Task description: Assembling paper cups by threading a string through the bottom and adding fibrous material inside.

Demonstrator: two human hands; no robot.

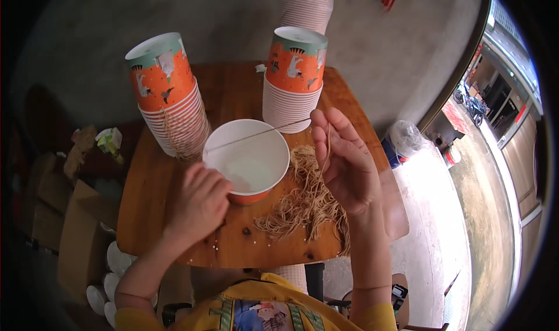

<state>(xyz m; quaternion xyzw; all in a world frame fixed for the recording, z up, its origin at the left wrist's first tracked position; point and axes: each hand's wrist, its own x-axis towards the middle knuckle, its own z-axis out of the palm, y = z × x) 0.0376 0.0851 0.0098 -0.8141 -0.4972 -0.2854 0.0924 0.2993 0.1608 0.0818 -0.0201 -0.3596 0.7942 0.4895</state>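
A white-lined paper bucket (244,168) with an orange outside stands mouth-up on the wooden table. At its left rim my left hand (201,200) is closed, its curled fingers covering part of the edge; the fingertips are partly hidden. My right hand (349,162) is raised to the right of the bucket, thumb and fingers pinching a thin brown cord (262,132). The cord runs taut across the bucket's mouth to its far left rim, and a slack length hangs by my right palm. Beside the bucket, below my right hand, lies a loose heap of tan cords (305,200).
Two stacks of nested orange-and-green paper buckets, the left stack (166,92) and the right stack (296,77), stand at the table's back. Cords hang off the left one. Another pale stack (307,4) rises behind. White specks dot the table's front (233,243). A cardboard box (84,232) stands left.
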